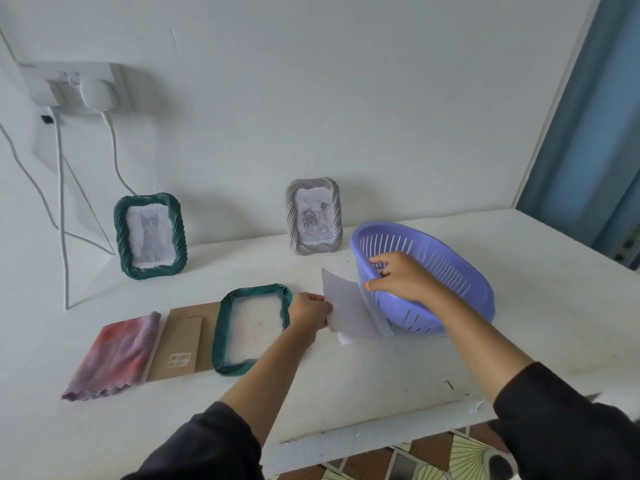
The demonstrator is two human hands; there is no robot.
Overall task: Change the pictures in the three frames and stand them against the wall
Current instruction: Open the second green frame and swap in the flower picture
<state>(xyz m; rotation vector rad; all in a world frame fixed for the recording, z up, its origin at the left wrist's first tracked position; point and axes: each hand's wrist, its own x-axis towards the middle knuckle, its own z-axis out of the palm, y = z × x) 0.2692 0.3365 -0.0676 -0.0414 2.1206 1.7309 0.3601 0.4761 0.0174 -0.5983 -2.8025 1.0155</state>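
A green frame with a cat picture (150, 236) and a grey frame with a rose picture (314, 216) stand against the wall. A second green frame (250, 328) lies flat on the table, face down and open, beside its brown backing board (183, 342). My left hand (309, 312) pinches a white sheet of paper (346, 308) at its left edge, just right of the flat frame. Over the near rim of the purple basket (437, 276), my right hand (398, 277) curls, its fingers inside. More white paper (348, 338) lies under the held sheet.
A pink and purple cloth (116, 356) lies at the left of the backing board. White cables (62, 209) hang from a wall socket (78, 86) at the far left. The table's front edge (363, 434) runs below my arms, with patterned floor beyond. A blue curtain (588, 126) hangs at the right.
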